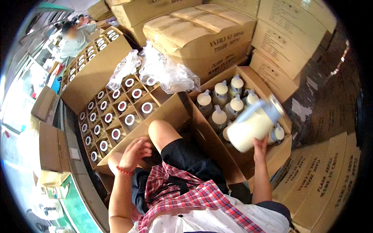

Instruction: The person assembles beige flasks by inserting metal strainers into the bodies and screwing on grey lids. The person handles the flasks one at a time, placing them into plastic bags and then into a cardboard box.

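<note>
My right hand (260, 149) grips the bottom of a cream-coloured flask with a pale blue handle (254, 122), tilted on its side above an open cardboard box (285, 149). That box holds several more cream flasks standing upright (221, 103). My left hand (134, 152) rests with curled fingers on my raised knee (161, 132), holding nothing; a red band circles its wrist. Just beyond the knee stands a second open box with cardboard dividers (165, 112), several cells filled with round white-rimmed parts (130, 119).
Crumpled clear plastic bags (163, 72) lie over the divider box's far end. Stacked sealed cartons (202, 37) wall in the back and right. Another divider box (93, 58) stands at the upper left, where a person in a striped shirt (74, 40) works. Flat cartons (326, 174) lie lower right.
</note>
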### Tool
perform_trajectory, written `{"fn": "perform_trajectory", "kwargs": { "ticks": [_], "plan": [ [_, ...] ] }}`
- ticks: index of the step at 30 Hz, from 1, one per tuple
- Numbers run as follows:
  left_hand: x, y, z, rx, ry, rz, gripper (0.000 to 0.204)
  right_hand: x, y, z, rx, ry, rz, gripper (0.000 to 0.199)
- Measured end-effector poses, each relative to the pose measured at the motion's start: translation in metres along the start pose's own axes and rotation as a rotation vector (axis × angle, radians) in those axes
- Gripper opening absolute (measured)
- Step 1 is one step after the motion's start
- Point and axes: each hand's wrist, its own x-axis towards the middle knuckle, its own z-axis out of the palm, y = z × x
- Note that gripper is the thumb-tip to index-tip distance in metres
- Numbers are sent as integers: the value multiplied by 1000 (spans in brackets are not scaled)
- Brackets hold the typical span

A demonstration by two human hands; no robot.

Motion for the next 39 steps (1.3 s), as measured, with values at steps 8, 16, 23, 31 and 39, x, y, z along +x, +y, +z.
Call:
{"fn": "perform_trajectory", "kwargs": {
  "ticks": [8,16,23,31,39],
  "plan": [
    [45,55,34,-229,-241,68,90,-2,-189,271,-428,-1092,-1370,97],
    [-7,14,-84,-70,287,556,37,-69,-145,391,-448,-1724,-1824,45],
    [-20,-26,-92,-490,364,430,38,-129,-173,457,-880,-1334,-1049,42],
    [-6,-7,-98,54,202,667,51,-96,-141,482,-427,-1381,-802,39],
    [-14,23,-71,407,442,595,45,-56,-119,495,-168,-1346,-692,39]
  ]
}}
